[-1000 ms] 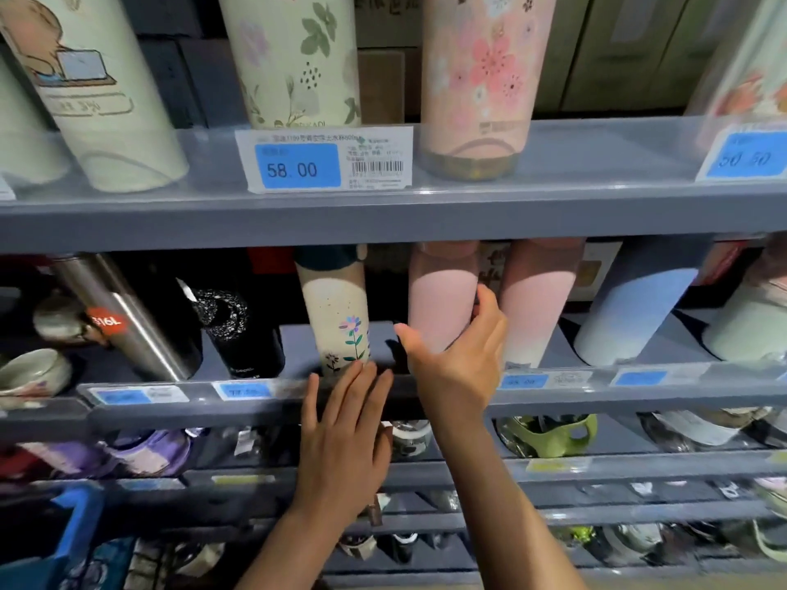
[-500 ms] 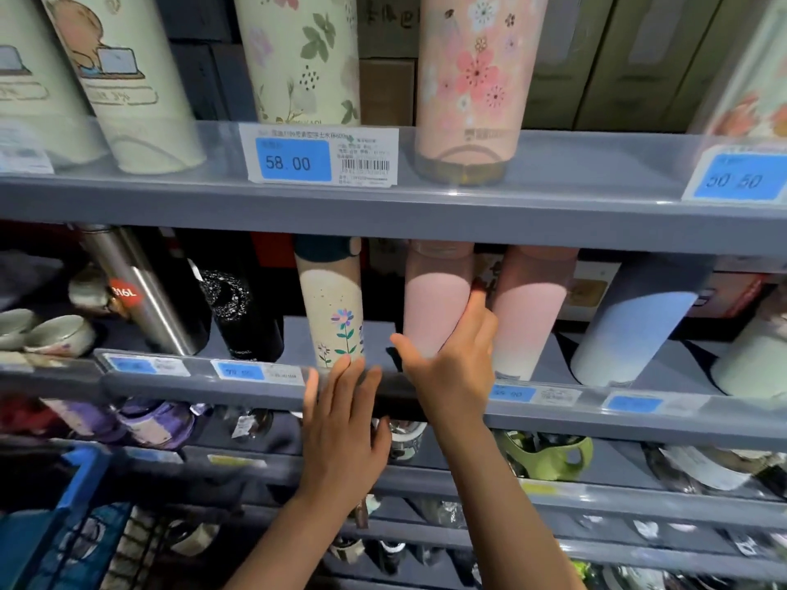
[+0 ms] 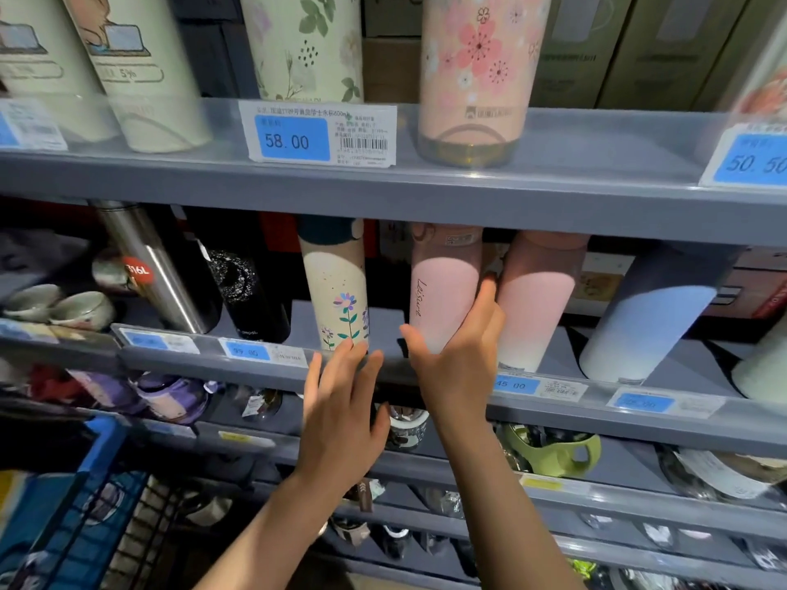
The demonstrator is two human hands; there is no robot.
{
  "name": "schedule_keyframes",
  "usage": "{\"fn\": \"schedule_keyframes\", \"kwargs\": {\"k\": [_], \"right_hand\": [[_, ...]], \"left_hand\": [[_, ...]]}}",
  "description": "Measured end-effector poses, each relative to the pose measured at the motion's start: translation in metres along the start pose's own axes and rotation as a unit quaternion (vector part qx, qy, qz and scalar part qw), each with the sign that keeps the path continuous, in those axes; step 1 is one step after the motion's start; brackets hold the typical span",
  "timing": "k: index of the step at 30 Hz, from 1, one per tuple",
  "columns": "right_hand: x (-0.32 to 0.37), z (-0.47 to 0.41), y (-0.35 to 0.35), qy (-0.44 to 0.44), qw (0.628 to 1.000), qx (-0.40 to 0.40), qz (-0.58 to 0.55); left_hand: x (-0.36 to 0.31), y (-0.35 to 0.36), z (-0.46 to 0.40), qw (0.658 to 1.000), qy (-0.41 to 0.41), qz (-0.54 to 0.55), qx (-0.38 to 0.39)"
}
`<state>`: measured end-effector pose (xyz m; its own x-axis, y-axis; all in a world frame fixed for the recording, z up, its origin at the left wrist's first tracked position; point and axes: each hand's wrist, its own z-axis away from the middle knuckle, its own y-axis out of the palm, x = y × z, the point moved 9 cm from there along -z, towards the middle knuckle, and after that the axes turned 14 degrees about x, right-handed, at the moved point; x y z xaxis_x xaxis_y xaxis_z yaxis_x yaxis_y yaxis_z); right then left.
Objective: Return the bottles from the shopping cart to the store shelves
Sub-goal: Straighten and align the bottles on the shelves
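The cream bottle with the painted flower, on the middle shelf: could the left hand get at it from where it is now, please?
Probably yes. The left hand lies open against the shelf edge, fingertips just below the cream flower bottle. Nothing stands between them, and the black bottle and pink bottle leave gaps on either side.

The pink bottle [image 3: 443, 300] had a smooth matt coat, as did the second pink bottle [image 3: 534, 308] beside it and the blue-to-white bottle [image 3: 647, 330]. The floral cream bottle [image 3: 338, 304] looked matt and faintly speckled. The steel flask [image 3: 153, 266] was bare brushed metal with a dull sheen and carried a glossy red sticker [image 3: 137, 270]. The black bottle [image 3: 251, 300] looked glossy. The shelf edge [image 3: 426, 198] was grey, smooth and matt, fronted by a clear plastic strip [image 3: 596, 134] holding a paper price label [image 3: 321, 134]. The shopping cart [image 3: 76, 517] showed blue plastic.
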<state>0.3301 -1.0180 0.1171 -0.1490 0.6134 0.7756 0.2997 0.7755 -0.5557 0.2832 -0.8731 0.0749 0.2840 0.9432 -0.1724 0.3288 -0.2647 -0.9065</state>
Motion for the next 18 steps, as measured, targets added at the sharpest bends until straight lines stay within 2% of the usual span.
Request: {"fn": "schedule_keyframes", "kwargs": {"k": [3,11,18], "right_hand": [[-0.003,-0.001,0.0,0.001,1.0,0.002,-0.022],[-0.007,-0.016,0.003,-0.001,0.997,0.07,-0.036],[-0.002,-0.017,0.007,-0.018,0.995,0.088,-0.032]], "left_hand": [[0.001,-0.002,0.0,1.0,0.004,0.002,-0.001],[0.002,-0.001,0.002,1.0,0.011,0.019,0.003],[0.004,-0.001,0.003,0.999,0.018,0.033,-0.001]]}}
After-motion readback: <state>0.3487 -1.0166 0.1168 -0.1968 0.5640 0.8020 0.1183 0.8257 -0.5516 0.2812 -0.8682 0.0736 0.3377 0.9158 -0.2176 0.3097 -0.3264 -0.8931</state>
